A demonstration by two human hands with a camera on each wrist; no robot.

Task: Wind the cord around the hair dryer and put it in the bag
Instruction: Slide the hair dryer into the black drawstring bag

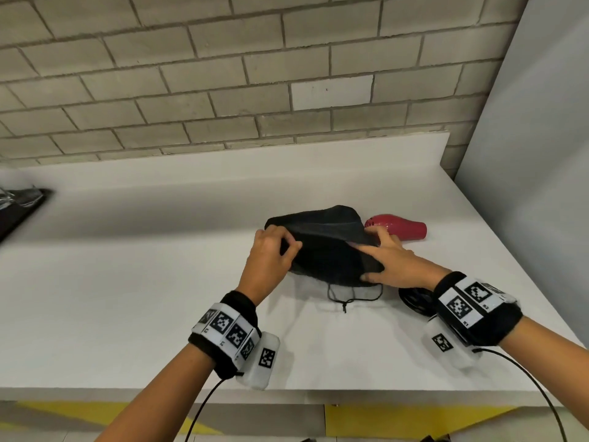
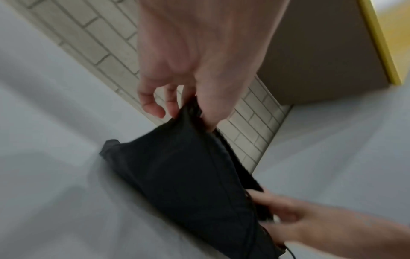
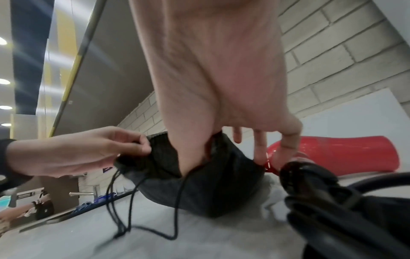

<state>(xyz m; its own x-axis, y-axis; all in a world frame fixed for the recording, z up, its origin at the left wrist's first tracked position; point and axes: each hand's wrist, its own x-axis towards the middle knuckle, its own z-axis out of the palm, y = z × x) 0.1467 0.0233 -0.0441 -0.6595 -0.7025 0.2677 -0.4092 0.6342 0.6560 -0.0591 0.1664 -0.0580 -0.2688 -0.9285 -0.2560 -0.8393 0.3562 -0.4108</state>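
black cloth fills the middle of the head view: the bag [image 1: 322,247] lies on the white worktop [image 1: 127,282], and both hands work at its mouth. the left hand [image 1: 271,253] pinches the bag's left edge between thumb and curled fingers. the right hand [image 1: 392,263] has its fingers spread across the bag's right edge, thumb at the near rim. the red hair dryer [image 1: 398,229] lies just behind and right of the bag, its rear end touching or nearly touching the right fingertips. a dark coil, likely the cord [image 1: 414,299], sits right of the bag, partly under the right wrist.

in the left wrist view, blurred, the left thumb and fingers [image 2: 206,112] clamp a fold of the bag's hem; the drawstring [image 2: 250,227] trails off its near end.

in the right wrist view the right thumb is tucked inside the bag's mouth [image 3: 213,150] with the other fingers outside it, so the edge is caught between them, and one fingertip rests on the dryer.

the risk, as a judgement: the mouth looks narrow, so the dryer could snag on the hem, and a loose coil could unwind or tangle with the drawstring.
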